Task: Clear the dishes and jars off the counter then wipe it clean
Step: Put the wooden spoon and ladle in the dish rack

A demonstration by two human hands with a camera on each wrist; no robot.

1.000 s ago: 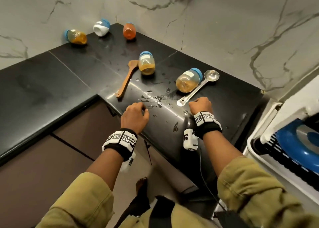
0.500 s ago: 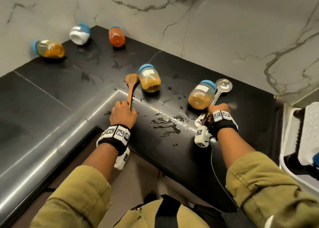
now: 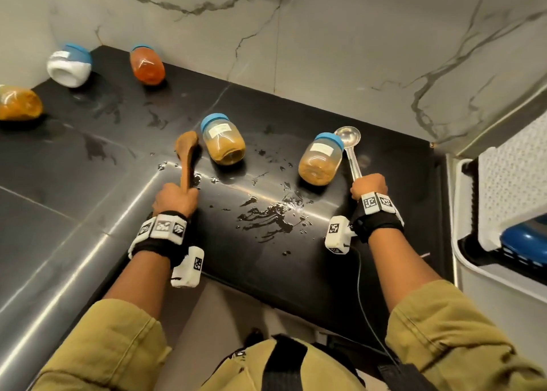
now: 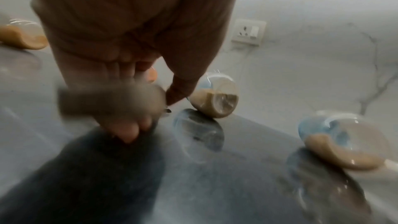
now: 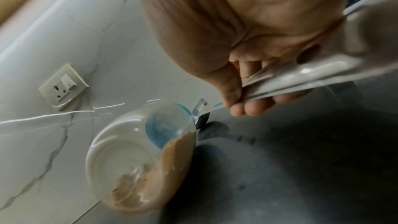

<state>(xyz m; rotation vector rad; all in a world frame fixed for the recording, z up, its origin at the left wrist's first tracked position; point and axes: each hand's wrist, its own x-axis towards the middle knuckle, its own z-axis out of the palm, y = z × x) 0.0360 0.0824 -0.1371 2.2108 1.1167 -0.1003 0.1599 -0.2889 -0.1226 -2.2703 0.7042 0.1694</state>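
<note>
Head view: left hand [image 3: 174,198] grips wooden spoon [image 3: 186,154]; right hand [image 3: 369,185] grips steel ladle [image 3: 350,148], both beside spill [image 3: 266,216].

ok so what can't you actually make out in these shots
- Jar labels: head view, print too small to read.
- Amber jar: head view, cut off by the left edge, lid unseen.
- Wooden spoon handle end: hidden inside the left hand; left wrist view is blurred.
- Ladle bowl: right wrist view, mostly hidden behind the right hand and a jar.
- Blue item in the rack: cut off by the right edge.
</note>
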